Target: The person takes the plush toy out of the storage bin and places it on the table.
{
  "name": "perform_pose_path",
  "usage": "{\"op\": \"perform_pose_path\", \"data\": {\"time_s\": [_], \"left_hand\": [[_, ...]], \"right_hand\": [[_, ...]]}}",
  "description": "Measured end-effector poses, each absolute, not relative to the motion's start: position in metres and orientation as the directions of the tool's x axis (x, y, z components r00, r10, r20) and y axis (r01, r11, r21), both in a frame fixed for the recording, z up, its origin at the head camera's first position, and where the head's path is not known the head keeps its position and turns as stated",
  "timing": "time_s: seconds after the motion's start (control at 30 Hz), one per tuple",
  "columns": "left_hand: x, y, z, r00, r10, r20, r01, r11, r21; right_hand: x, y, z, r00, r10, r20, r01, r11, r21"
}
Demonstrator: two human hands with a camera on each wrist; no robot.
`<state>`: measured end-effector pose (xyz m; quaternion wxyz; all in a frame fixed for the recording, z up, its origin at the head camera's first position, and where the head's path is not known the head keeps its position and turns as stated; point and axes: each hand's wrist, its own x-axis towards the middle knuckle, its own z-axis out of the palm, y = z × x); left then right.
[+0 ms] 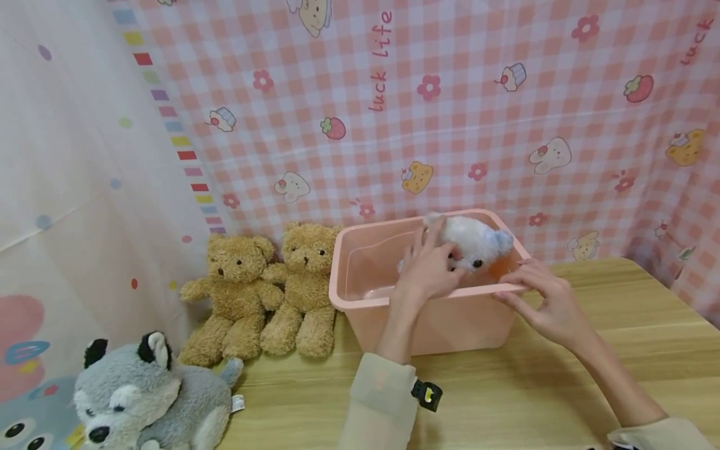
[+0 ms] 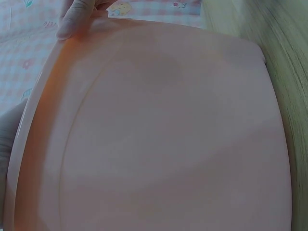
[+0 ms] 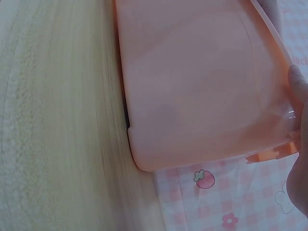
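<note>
A white plush toy (image 1: 469, 240) with a pale blue tuft and dark eyes lies inside the pink plastic bin (image 1: 450, 325). My left hand (image 1: 430, 269) reaches over the front rim and holds the toy by its left side, fingers partly sunk in the fur. At the bin's front right corner my right hand (image 1: 542, 300) pinches the rim, thumb outside and fingers over the edge. The left wrist view mostly shows the bin wall (image 2: 168, 120), with the left hand (image 2: 9, 149) at its edge. In the right wrist view the right hand (image 3: 298, 144) is at the rim.
Two brown teddy bears (image 1: 239, 300) sit side by side left of the bin. A grey and white husky plush (image 1: 135, 394) lies at the front left. All stand on a wooden table (image 1: 607, 312), with a checked pink curtain (image 1: 484, 125) behind.
</note>
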<state>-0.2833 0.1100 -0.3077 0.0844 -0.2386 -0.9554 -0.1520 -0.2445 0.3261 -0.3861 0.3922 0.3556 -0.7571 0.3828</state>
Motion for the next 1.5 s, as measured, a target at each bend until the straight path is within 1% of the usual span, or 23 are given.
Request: {"op": "perform_pose_path", "data": {"time_s": [0.1, 0.2, 0.37, 0.43, 0.5, 0.6, 0.67, 0.87, 1.0, 1.07, 1.2, 1.27, 1.37, 1.5], "left_hand": [[-0.284, 0.110, -0.307, -0.855, 0.463, 0.232, 0.511, 0.829, 0.228], [-0.285, 0.111, -0.308, -0.859, 0.451, 0.241, 0.505, 0.825, 0.255], [-0.284, 0.112, -0.310, -0.880, 0.379, 0.288, 0.461, 0.828, 0.319], [-0.282, 0.113, -0.311, -0.894, 0.343, 0.289, 0.430, 0.839, 0.333], [-0.280, 0.113, -0.311, -0.913, 0.302, 0.274, 0.390, 0.844, 0.368], [-0.278, 0.113, -0.312, -0.942, 0.237, 0.237, 0.323, 0.830, 0.455], [-0.278, 0.113, -0.312, -0.953, 0.210, 0.220, 0.294, 0.821, 0.490], [-0.280, 0.114, -0.310, -0.956, 0.191, 0.224, 0.279, 0.831, 0.481], [-0.279, 0.115, -0.311, -0.944, 0.188, 0.270, 0.303, 0.816, 0.492], [-0.278, 0.115, -0.311, -0.931, 0.188, 0.312, 0.328, 0.806, 0.493], [-0.275, 0.114, -0.311, -0.902, 0.180, 0.394, 0.369, 0.795, 0.481], [-0.273, 0.112, -0.310, -0.876, 0.173, 0.451, 0.402, 0.779, 0.481], [-0.271, 0.108, -0.311, -0.798, 0.161, 0.580, 0.492, 0.729, 0.476], [-0.271, 0.102, -0.314, -0.652, 0.143, 0.744, 0.619, 0.668, 0.413]], "right_hand": [[-0.244, 0.327, -0.385, -0.453, -0.245, 0.857, -0.830, 0.466, -0.306], [-0.243, 0.327, -0.385, -0.467, -0.244, 0.850, -0.823, 0.472, -0.316], [-0.243, 0.326, -0.386, -0.449, -0.227, 0.864, -0.834, 0.455, -0.313], [-0.243, 0.326, -0.387, -0.444, -0.221, 0.868, -0.835, 0.454, -0.312], [-0.243, 0.325, -0.387, -0.447, -0.215, 0.868, -0.831, 0.458, -0.315], [-0.242, 0.325, -0.387, -0.458, -0.215, 0.863, -0.821, 0.474, -0.318], [-0.242, 0.326, -0.387, -0.465, -0.219, 0.858, -0.816, 0.482, -0.319], [-0.242, 0.326, -0.386, -0.469, -0.227, 0.853, -0.814, 0.485, -0.319], [-0.243, 0.326, -0.387, -0.447, -0.220, 0.867, -0.825, 0.477, -0.304], [-0.243, 0.326, -0.387, -0.444, -0.218, 0.869, -0.826, 0.476, -0.302], [-0.242, 0.327, -0.386, -0.474, -0.227, 0.851, -0.810, 0.493, -0.319], [-0.242, 0.327, -0.386, -0.486, -0.235, 0.842, -0.802, 0.502, -0.323], [-0.242, 0.328, -0.386, -0.489, -0.239, 0.839, -0.800, 0.505, -0.323], [-0.243, 0.327, -0.387, -0.466, -0.239, 0.852, -0.816, 0.489, -0.309]]}}
